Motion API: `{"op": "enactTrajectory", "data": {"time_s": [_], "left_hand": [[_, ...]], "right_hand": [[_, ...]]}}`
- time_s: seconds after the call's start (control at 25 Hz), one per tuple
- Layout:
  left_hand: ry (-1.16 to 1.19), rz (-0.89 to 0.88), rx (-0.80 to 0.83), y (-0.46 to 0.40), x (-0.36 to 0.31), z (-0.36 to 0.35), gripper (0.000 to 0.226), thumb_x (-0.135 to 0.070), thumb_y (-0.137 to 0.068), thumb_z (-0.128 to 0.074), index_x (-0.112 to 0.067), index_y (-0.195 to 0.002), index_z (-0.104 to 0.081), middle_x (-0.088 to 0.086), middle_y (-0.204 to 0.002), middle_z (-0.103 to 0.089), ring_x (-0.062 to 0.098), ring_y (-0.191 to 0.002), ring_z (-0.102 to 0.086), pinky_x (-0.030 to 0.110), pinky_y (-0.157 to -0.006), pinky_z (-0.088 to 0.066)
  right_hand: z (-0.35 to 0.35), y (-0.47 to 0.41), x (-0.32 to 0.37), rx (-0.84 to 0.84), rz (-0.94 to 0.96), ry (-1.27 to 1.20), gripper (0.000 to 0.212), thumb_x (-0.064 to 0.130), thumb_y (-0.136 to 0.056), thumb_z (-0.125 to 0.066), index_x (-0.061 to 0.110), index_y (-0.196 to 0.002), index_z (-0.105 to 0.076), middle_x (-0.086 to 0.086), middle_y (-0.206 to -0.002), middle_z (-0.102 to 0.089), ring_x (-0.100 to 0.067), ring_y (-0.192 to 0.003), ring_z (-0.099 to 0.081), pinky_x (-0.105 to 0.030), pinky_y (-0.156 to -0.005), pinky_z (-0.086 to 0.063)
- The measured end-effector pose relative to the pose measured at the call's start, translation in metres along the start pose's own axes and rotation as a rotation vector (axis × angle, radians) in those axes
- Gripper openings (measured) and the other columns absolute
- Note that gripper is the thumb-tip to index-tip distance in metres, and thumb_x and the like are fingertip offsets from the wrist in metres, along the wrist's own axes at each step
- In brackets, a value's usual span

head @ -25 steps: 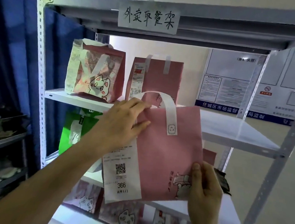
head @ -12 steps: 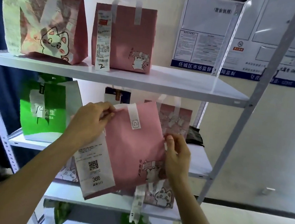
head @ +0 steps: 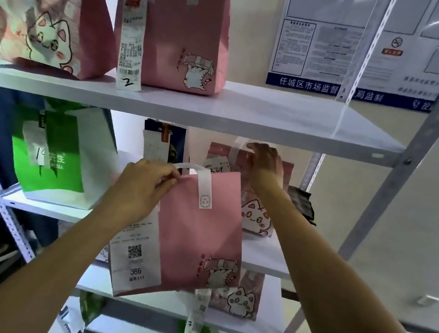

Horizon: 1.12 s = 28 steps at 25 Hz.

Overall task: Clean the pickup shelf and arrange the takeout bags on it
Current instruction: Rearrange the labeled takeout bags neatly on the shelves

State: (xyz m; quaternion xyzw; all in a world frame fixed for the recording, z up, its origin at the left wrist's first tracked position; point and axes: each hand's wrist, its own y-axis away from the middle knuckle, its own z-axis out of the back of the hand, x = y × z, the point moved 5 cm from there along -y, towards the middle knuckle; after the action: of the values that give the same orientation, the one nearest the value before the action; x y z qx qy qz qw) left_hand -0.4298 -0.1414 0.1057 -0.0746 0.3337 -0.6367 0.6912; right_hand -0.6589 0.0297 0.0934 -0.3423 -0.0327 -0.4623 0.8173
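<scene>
Left grip [head: 146, 185] pinches pink bag [head: 199, 235] top; right grip [head: 264, 163] on rear bag [head: 255, 214].

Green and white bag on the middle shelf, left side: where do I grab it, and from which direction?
Grip the green and white bag by its top edge, coming from the open front. It stands upright with space beside it; the upper shelf close above probably rules out reaching straight down.

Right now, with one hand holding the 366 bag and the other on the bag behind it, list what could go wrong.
1. The pink bag hangs in front of the shelf, held only by the left hand at its top edge; it could slip or swing.
2. The right hand grips the handle of the cat bag behind; pulling may topple it or push the dark item beside it.
3. The loose receipt could tear off.
</scene>
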Motion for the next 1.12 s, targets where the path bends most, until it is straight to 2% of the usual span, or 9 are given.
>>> {"op": "enactTrajectory", "data": {"time_s": [0.12,0.28,0.48,0.68,0.88,1.12], "left_hand": [[-0.034,0.015,0.003,-0.004,0.004,-0.008,0.014,-0.021,-0.097,-0.061,-0.029,-0.103,-0.071,-0.01,-0.095,-0.071,0.017,-0.088,-0.054,0.038,-0.083,-0.042],[-0.13,0.055,-0.005,0.001,0.015,-0.01,0.016,-0.027,-0.1,-0.055,-0.034,-0.105,-0.068,-0.015,-0.098,-0.068,0.011,-0.09,-0.048,0.034,-0.09,-0.029],[-0.163,0.037,0.005,0.018,0.022,0.003,0.016,-0.027,-0.1,-0.053,-0.034,-0.103,-0.067,-0.015,-0.095,-0.068,0.015,-0.092,-0.051,0.035,-0.092,-0.029],[-0.168,0.021,0.012,0.044,0.031,0.028,0.016,-0.025,-0.1,-0.054,-0.033,-0.103,-0.067,-0.012,-0.089,-0.065,0.022,-0.093,-0.055,0.037,-0.092,-0.031],[-0.177,-0.05,-0.01,0.059,0.027,0.06,0.017,-0.027,-0.1,-0.051,-0.033,-0.105,-0.066,-0.008,-0.098,-0.07,0.023,-0.097,-0.057,0.033,-0.086,-0.027],[-0.256,-0.105,-0.026,0.07,0.026,0.096,0.019,-0.028,-0.102,-0.044,-0.031,-0.105,-0.062,-0.006,-0.101,-0.068,0.024,-0.1,-0.056,0.041,-0.096,-0.035]], "right_hand": [[-0.021,-0.017,-0.002,0.054,0.028,0.118,0.036,0.025,-0.1,-0.051,0.02,-0.135,-0.058,-0.006,-0.138,-0.06,-0.028,-0.128,-0.051,-0.041,-0.112,-0.036],[-0.028,-0.013,-0.008,0.044,0.005,0.133,0.022,0.026,-0.098,-0.051,0.016,-0.109,-0.066,-0.007,-0.107,-0.068,-0.029,-0.104,-0.058,-0.039,-0.099,-0.042],[-0.005,0.012,-0.007,-0.058,0.039,-0.008,0.019,0.017,-0.098,-0.052,0.014,-0.099,-0.071,-0.008,-0.096,-0.071,-0.032,-0.096,-0.059,-0.038,-0.089,-0.042],[0.04,0.057,0.007,-0.148,0.07,-0.029,0.026,0.016,-0.098,-0.052,0.017,-0.11,-0.075,-0.007,-0.104,-0.074,-0.033,-0.102,-0.059,-0.045,-0.102,-0.041],[0.088,0.111,0.019,-0.188,0.102,-0.034,0.02,0.018,-0.099,-0.055,0.016,-0.11,-0.072,-0.004,-0.102,-0.071,-0.028,-0.1,-0.053,-0.042,-0.09,-0.043],[0.154,0.164,0.032,-0.249,0.114,0.011,0.015,0.021,-0.099,-0.055,0.02,-0.107,-0.068,0.008,-0.095,-0.057,-0.017,-0.098,-0.045,-0.035,-0.088,-0.033]]}}
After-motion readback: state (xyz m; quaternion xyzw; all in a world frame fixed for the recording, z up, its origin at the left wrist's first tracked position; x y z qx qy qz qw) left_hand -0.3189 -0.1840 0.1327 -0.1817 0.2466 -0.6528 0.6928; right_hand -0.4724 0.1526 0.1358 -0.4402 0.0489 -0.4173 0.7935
